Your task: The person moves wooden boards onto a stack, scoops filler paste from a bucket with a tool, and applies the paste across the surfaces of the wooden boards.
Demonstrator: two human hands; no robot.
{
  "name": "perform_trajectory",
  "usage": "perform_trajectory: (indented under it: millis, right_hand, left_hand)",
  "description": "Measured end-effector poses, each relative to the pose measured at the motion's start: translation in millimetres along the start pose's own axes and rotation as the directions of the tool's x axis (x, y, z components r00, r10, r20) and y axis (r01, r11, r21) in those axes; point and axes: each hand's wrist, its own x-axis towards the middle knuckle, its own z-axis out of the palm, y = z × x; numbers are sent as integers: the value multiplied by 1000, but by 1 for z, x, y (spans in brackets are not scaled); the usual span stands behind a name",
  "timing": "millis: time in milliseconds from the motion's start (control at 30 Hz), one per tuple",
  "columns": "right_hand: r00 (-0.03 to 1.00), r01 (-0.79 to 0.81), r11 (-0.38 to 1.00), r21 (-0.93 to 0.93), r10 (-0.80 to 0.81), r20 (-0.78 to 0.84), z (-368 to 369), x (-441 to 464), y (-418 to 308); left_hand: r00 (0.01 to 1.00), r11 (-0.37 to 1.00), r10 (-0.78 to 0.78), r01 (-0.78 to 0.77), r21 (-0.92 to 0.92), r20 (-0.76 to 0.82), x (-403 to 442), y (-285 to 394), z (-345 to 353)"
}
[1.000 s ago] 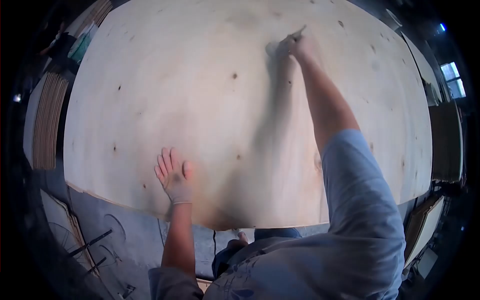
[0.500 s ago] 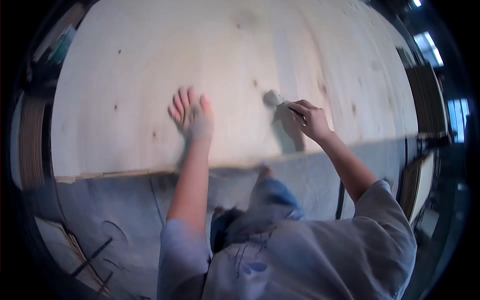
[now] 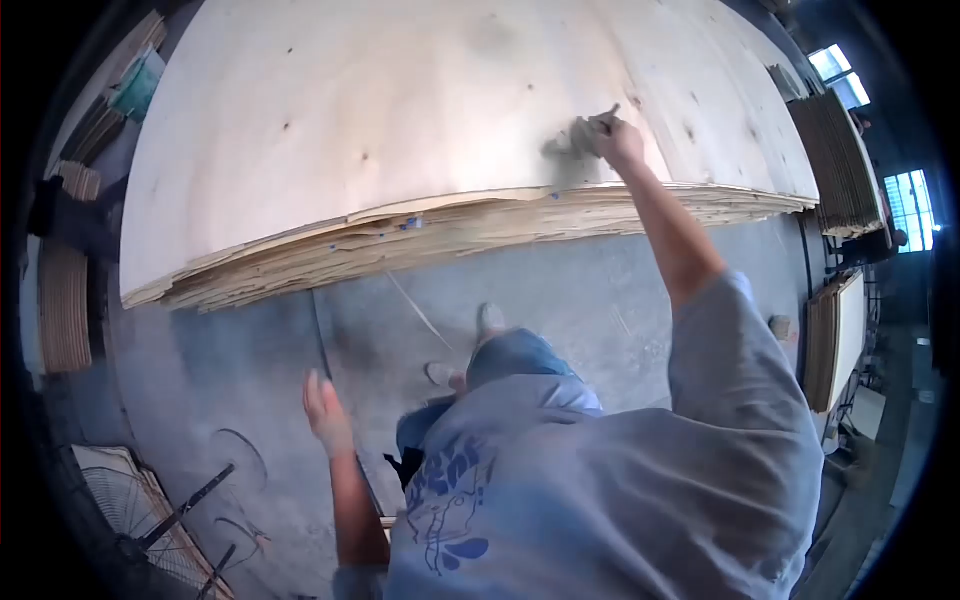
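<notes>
A pale wooden sheet (image 3: 400, 110) with several dark knots lies on top of a stack of thin sheets with ragged edges. My right hand (image 3: 624, 148) is closed around what looks like a putty knife (image 3: 585, 135), with a greyish lump at its working end. That tool is low over the right part of the sheet, close to the front edge; whether it touches the wood I cannot tell. Off the stack, my left hand (image 3: 327, 415) hangs above the grey floor with its fingers stretched out and nothing in it.
Sheet stacks stand at the left (image 3: 65, 310) and right (image 3: 838, 165). A green container (image 3: 138, 88) sits at the upper left. A fan (image 3: 130, 515) stands at the lower left. A dark-clothed person (image 3: 80, 215) is at the left, another (image 3: 868, 247) at the far right.
My left hand has lifted off the sheet and come back over the floor. The right hand with the putty knife now appears higher in view, and the stack's front edge has come into sight.
</notes>
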Motion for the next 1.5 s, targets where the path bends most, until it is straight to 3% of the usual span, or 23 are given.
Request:
perform_trajectory:
  millis: [67,133,167,200,267,333,367,467,567,700,800,833,867,933,1000,1067,1133,1233,1267,1333,1400,1433,1500]
  right_hand:
    - [988,132,976,-173,-114,107,25,-23,-32]
    - [976,186,980,-75,-176,129,24,-53,-69]
    - [968,-49,888,458,-70,240,34,-42,-52]
    - [955,-247,484,839,-27,297,35,-36,-55]
    - [977,-211,350,913,80,195,47,11,-44]
    - [984,-173,839,516,166,61,61,71,-28]
    - [993,-102,935,338,113,-12,65,99,-27]
    - [983,178,984,-26,-177,48,68,153,-40]
    - [929,279,936,-214,-207,306,61,126,-14]
    - [889,449,889,-88,-436,138,32,-49,-38]
    - [972,143,990,-13,-138,192,35,-128,-127]
    - [970,56,977,207,-102,220,50,-132,-143]
    - [964,-41,910,413,-73,257,65,-134,-165]
    - [922,-385,323,865,81,380,77,-133,-258]
    - [867,-492,-67,868,58,495,157,-80,-261]
    - [983,-178,766,618,106,152,171,-55,-309]
    - [981,74,928,365,-133,142,173,-13,-328]
    - [892,368,920,-137,-308,330,155,-42,-349]
    - [852,489,872,24,-483,201,162,-71,-329]
    - [844,511,858,41,-510,167,159,-137,-314]
    - [887,437,892,111,-448,108,140,-188,-354]
    - [936,249,968,35,-249,248,135,-189,-369]
    - [934,-164,771,615,-78,348,140,-175,-386]
  left_hand:
    - [993,995,-13,1,-101,-115,-20,-46,-21]
    - [931,934,-332,301,-196,-153,-46,-62,-34]
    - [922,929,-351,321,-182,-164,-54,-65,-36]
    - [911,924,-371,343,-168,-179,-61,-64,-34]
    - [887,903,-420,388,-185,-191,-70,-59,-21]
    - [881,888,-443,405,-219,-167,-80,-62,-17]
    - [889,889,-437,403,-216,-141,-77,-53,-16]
    - [909,901,-412,396,-175,-67,-60,-27,-23]
    - [930,913,-365,350,-207,-35,-21,-13,-40]
    - [905,861,-424,397,-318,-17,12,-53,-70]
    - [941,912,-338,336,-234,35,53,-105,-84]
    - [959,925,-274,283,-254,70,70,-110,-93]
    - [972,934,-210,231,-272,105,84,-114,-107]
    - [978,921,-192,209,-329,83,109,-109,-150]
    - [978,896,-202,209,-391,59,120,-135,-180]
    - [973,856,-228,211,-472,23,125,-180,-202]
    - [958,826,-286,245,-508,-3,122,-190,-222]
    - [916,828,-398,334,-450,-53,99,-219,-242]
    - [902,830,-425,352,-433,-81,102,-223,-240]
    - [915,783,-404,338,-522,-14,117,-213,-233]
    - [919,790,-391,367,-492,57,141,-185,-221]
    - [925,835,-369,375,-404,95,170,-164,-222]
    - [995,909,-86,99,-404,50,217,-142,-221]
